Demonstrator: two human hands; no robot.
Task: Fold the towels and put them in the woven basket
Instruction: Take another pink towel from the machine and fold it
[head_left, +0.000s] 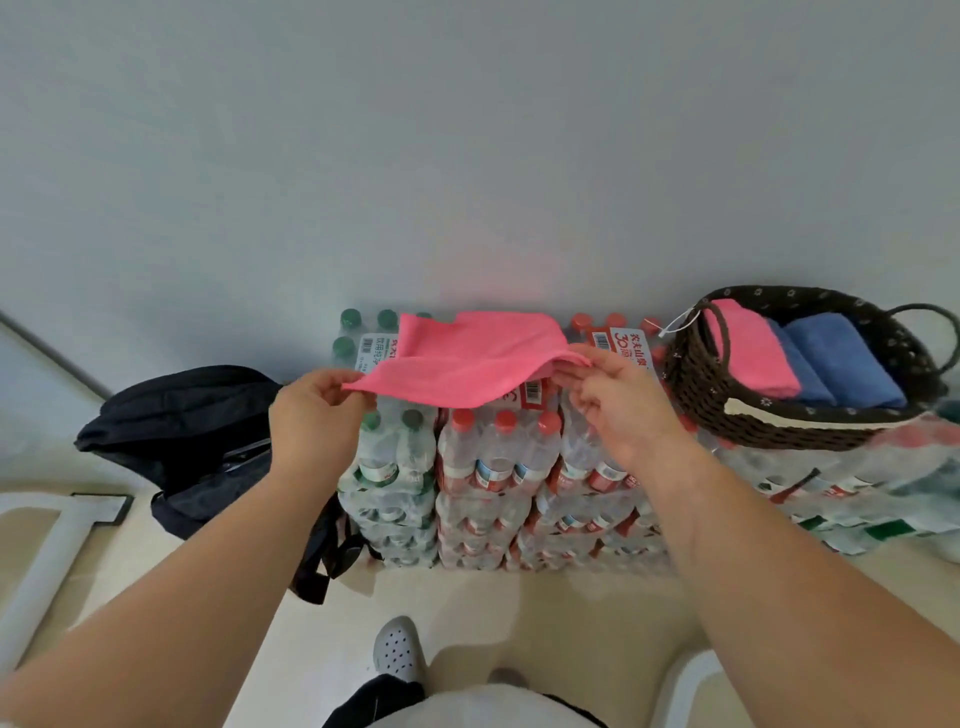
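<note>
A pink towel (467, 358) is spread over the top of stacked packs of bottled water (493, 467). My left hand (311, 415) pinches its near left corner and my right hand (618, 405) pinches its near right corner, both lifted a little off the bottles. To the right stands a dark woven basket (779, 426) on more bottle packs. Inside it lie a folded pink towel (753, 353) and two folded blue towels (841, 364) side by side.
A black backpack (192, 431) leans against the wall on the floor to the left of the bottle stack. A white shoe (397, 649) shows on the beige floor below. White furniture edges sit at the lower left and lower right.
</note>
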